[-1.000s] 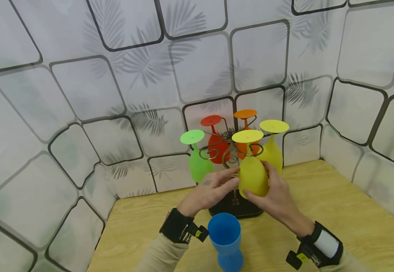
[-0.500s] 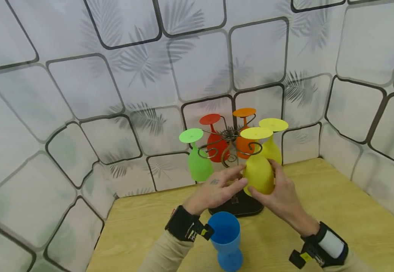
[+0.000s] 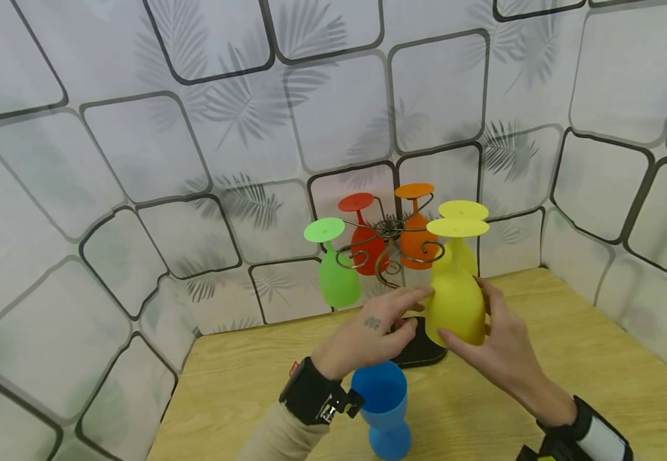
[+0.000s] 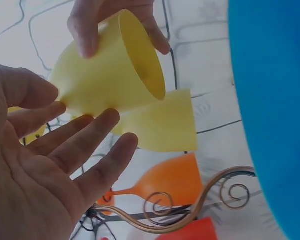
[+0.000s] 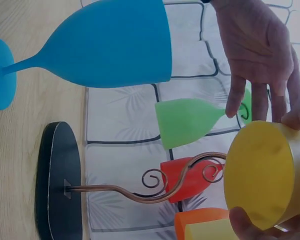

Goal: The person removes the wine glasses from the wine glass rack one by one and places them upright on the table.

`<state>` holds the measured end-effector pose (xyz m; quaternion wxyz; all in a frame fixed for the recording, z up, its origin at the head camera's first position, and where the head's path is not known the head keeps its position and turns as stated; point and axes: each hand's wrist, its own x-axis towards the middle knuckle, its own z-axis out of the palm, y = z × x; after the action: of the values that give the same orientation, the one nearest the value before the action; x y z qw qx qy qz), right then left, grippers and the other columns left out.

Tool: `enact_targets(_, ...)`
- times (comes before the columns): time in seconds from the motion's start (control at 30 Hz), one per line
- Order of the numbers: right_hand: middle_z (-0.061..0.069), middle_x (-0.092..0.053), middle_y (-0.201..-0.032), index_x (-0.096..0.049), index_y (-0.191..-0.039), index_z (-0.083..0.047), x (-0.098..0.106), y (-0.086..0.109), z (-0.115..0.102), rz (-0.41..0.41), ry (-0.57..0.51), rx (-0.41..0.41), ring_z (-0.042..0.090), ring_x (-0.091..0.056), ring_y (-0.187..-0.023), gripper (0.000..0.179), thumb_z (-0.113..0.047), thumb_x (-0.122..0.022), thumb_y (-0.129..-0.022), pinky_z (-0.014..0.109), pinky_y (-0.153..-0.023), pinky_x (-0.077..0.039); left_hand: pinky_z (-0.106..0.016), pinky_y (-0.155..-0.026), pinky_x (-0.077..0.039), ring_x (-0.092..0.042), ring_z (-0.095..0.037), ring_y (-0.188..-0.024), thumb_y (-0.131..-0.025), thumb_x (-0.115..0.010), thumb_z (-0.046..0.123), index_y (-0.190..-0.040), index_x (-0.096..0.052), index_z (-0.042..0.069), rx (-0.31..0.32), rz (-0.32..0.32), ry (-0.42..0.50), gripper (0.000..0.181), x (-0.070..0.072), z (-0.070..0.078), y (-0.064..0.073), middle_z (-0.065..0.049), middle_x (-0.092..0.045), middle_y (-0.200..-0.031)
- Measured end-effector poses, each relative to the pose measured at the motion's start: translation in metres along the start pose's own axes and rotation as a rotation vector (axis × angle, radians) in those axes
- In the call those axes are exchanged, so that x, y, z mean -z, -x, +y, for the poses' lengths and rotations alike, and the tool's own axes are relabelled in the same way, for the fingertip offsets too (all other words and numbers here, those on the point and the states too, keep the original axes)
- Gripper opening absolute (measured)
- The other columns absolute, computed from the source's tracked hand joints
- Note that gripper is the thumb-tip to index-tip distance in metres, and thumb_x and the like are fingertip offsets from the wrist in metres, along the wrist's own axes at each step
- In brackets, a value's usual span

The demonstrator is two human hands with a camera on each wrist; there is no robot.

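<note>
My right hand (image 3: 509, 346) holds an upside-down yellow goblet (image 3: 456, 304) by its bowl, thumb in front and fingers at the far right side. The fingertips of my left hand (image 3: 370, 330) reach the bowl's left side, its fingers extended in the left wrist view. The goblet's foot is up, just right of a curled arm of the metal goblet rack (image 3: 389, 229). Behind it hangs a second yellow goblet (image 4: 162, 125), largely covered in the head view. Green (image 3: 338, 282), red (image 3: 368, 246) and orange (image 3: 417, 243) goblets also hang foot-up on the rack.
Upright on the wooden table (image 3: 230, 384), nearest to me, stands a blue goblet (image 3: 388, 413) beside my left wrist. The rack's dark base (image 5: 65, 200) sits behind it. Patterned cloth (image 3: 333, 115) rises along the back and sides.
The held yellow goblet has moved right, off the rack's curled arm and slightly toward me. Both hands have shifted right with it, the right one farther.
</note>
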<state>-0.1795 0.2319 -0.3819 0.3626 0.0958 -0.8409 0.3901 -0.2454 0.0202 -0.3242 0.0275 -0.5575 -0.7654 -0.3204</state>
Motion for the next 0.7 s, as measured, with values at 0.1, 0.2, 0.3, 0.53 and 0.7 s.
enact_targets(0.1,0.028,-0.053,-0.120,-0.034,-0.141,0.007,0.006,0.003,-0.007,-0.013,-0.023,0.002,0.039,-0.058,-0.092,0.089,-0.011,-0.084,-0.069,0.056,-0.058,-0.058,-0.007,-0.063,-0.045,-0.052,-0.003,-0.103,-0.093,-0.057,0.003,-0.143,-0.043,0.010,-0.046,0.013,-0.083,0.052,0.001,0.007,0.001,-0.004,-0.050,-0.138)
enact_targets(0.2,0.026,-0.054,-0.119,-0.034,-0.142,0.005,0.011,0.007,-0.013,-0.024,-0.031,0.009,0.037,-0.059,-0.093,0.089,-0.011,-0.084,-0.070,0.053,-0.055,-0.058,-0.007,-0.073,-0.049,-0.053,-0.004,-0.103,-0.090,-0.062,0.000,-0.140,-0.046,0.011,-0.122,0.051,-0.189,0.053,0.001,0.013,0.002,-0.005,-0.048,-0.139)
enact_targets(0.3,0.024,-0.057,-0.116,-0.036,-0.141,0.004,0.014,0.011,-0.019,-0.030,-0.037,0.014,0.034,-0.060,-0.091,0.088,-0.010,-0.084,-0.068,0.049,-0.052,-0.059,-0.017,-0.088,-0.051,-0.057,-0.012,-0.107,-0.088,-0.064,-0.001,-0.138,-0.048,0.013,-0.197,0.113,-0.339,0.054,0.001,0.018,0.004,-0.009,-0.049,-0.138)
enact_targets(0.53,0.019,-0.060,-0.115,-0.033,-0.144,-0.004,0.021,0.019,-0.034,-0.080,-0.111,-0.003,0.028,-0.061,-0.091,0.091,-0.008,-0.085,-0.069,0.035,-0.052,-0.061,-0.037,-0.104,-0.043,-0.033,-0.026,-0.135,-0.090,-0.066,0.004,-0.143,-0.044,0.024,-0.323,0.185,-0.708,0.061,-0.001,0.028,0.008,-0.014,-0.033,-0.152)
enact_targets(0.7,0.022,-0.059,-0.122,-0.031,-0.147,-0.006,0.022,0.023,-0.040,-0.099,-0.139,0.021,0.029,-0.060,-0.098,0.095,-0.008,-0.085,-0.068,0.035,-0.055,-0.061,-0.041,-0.107,-0.039,-0.010,-0.033,-0.143,-0.094,-0.064,0.012,-0.145,-0.040,0.032,-0.414,0.139,-0.953,0.059,-0.001,0.033,0.009,-0.013,-0.019,-0.158)
